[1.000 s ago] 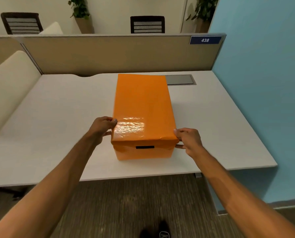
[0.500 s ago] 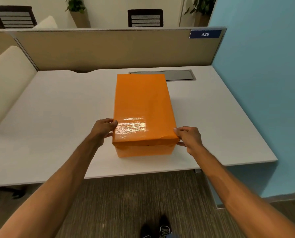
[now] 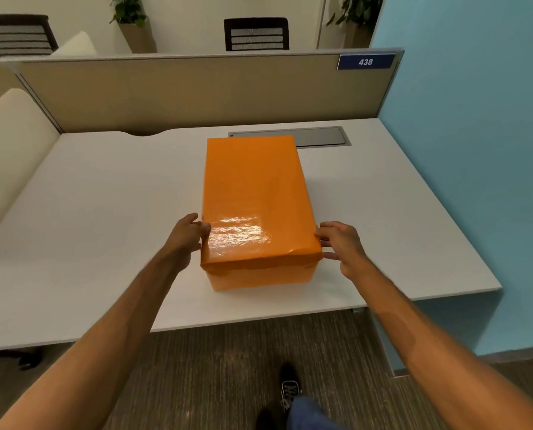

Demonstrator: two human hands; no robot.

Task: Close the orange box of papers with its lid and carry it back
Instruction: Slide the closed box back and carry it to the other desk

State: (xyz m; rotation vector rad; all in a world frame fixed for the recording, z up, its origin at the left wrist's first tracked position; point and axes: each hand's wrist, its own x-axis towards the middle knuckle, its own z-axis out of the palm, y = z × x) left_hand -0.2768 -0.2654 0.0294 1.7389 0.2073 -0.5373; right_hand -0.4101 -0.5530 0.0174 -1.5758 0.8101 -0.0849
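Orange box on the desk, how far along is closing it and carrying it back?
Done: the glossy orange lid sits on the orange cardboard box. In hand: the left hand and right hand touch the lid's near corners. Left: the box rests on the white desk, not lifted or carried.

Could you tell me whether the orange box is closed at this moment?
Closed: the lid covers the whole top of the orange box, its rim overlapping the front wall. No papers show.
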